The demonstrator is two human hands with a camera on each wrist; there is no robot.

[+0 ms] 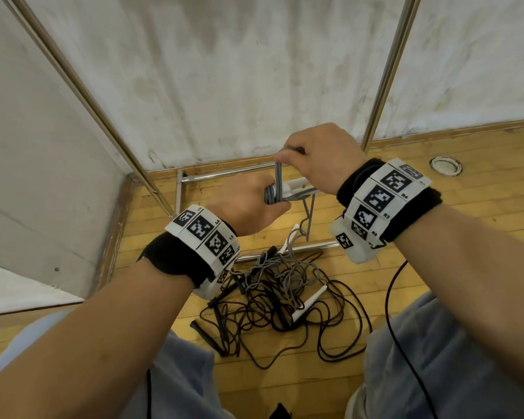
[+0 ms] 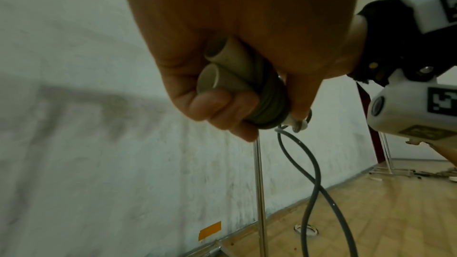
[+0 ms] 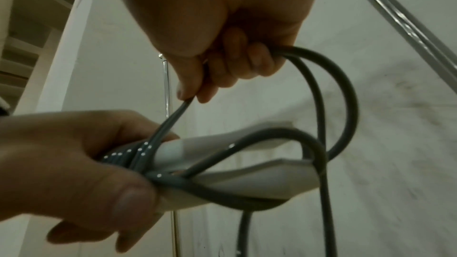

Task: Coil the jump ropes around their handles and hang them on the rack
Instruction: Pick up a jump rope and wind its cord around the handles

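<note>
Two hands busy | my left hand (image 1: 248,204) clamped round both white handles (image 3: 237,171) and finished turns | right hand (image 1: 321,155) pinched the doubled grey rope (image 3: 346,93) above them | I judged: keep tension, lay turns side by side | spare ropes (image 1: 285,294) lay tangled on the floor (image 1: 454,213) below.

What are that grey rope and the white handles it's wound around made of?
The grey rope looks like smooth plastic or rubber cord: tiny glints dot its coils. The white handles, held in the left hand, look like matte hard plastic, with hollow ends.
</note>
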